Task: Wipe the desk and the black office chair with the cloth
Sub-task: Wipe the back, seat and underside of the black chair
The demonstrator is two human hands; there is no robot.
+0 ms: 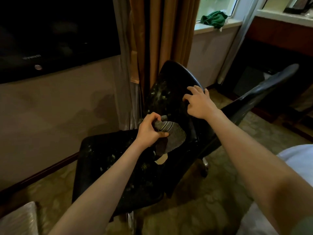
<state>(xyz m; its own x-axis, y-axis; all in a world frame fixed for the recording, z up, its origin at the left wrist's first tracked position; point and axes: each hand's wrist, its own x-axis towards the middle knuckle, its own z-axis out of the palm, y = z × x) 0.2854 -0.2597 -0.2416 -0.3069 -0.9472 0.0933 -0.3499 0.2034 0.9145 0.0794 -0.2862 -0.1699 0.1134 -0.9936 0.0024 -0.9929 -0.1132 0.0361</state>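
- We look down into a dim room with a patterned carpet [220, 192] and a pale wall; a brown curtain [162, 31] hangs at twelve o'clock.
- At ten o'clock a dark television [50, 36] is fixed to the wall. Its lower frame bears a short line of pale lettering above a round button, but it is too small and blurred for us to read.
- At one o'clock a crumpled green rag [214, 17] lies on the windowsill [233, 24].
- The black office chair [108, 160] stands in the middle of the view. Its seat reaches toward seven o'clock and its backrest rises toward twelve; both are flecked with pale specks.
- The left hand [149, 129] has its fingers curled tight round a bunched grey cloth [174, 138] with light stripes. The cloth sits where the seat meets the base of the backrest, and its loose end hangs down over the seat's rear edge.
- The right hand [199, 104], toward one o'clock of the cloth, grips the backrest's right edge with bent fingers, the fingertips pressing on its front face.
- At four o'clock we see a white sleeve [298, 158].
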